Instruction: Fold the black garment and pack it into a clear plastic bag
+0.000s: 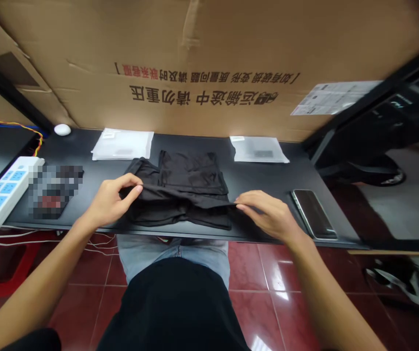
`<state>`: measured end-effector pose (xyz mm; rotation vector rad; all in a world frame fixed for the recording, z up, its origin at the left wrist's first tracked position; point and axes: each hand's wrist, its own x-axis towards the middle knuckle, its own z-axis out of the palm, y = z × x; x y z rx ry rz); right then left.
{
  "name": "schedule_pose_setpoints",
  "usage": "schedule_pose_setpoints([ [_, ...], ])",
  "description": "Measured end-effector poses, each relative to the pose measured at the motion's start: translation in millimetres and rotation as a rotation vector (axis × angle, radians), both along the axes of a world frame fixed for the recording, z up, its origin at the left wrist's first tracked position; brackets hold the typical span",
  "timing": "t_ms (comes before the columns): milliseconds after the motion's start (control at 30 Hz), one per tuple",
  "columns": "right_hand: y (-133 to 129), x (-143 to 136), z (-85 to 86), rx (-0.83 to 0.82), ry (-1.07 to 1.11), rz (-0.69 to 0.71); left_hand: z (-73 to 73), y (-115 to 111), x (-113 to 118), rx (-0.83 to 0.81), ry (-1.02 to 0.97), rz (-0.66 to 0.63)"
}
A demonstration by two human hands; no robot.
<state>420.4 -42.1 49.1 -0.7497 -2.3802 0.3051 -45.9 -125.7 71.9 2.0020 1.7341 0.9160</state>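
left-hand grip (112, 197): thumb and fingers pinch the left end of a raised edge of soft, black, folded cloth (190, 170)
cloth: on the smooth black table (268, 176), between the hands, long axis side to side; a flat panel lies just beyond the raised edge
right-hand grip (264, 209): pinches that edge's right end; neither hand looks clearly nearer

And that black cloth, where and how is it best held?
Probably by both ends of the black cloth's raised edge, coming in from left and right and pinching it, as the left hand and right hand do. That edge stands off the table, so it can be gripped on both faces; the far part lies flatter, giving less to pinch.
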Motion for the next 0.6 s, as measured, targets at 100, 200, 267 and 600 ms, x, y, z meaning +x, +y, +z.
schedule_pose_setpoints([
  [100, 22, -9, 4.7, 0.035, 0.009, -0.087, 4.7, 24, 4, 0.057, -0.027, 0.085],
  [200, 55, -27, 5.6, 0.035, 0.029, -0.196, 1.2, 50, 5, 0.099, 0.006, 0.184],
  [267, 78, -39, 2.6, -0.006, 0.017, -0.225, -2.0, 64, 5, 0.090, 0.062, 0.258],
  [600, 60, -50, -8.0, 0.049, 0.030, -0.139, -14.6, 51, -22, 0.037, 0.169, 0.186],
])
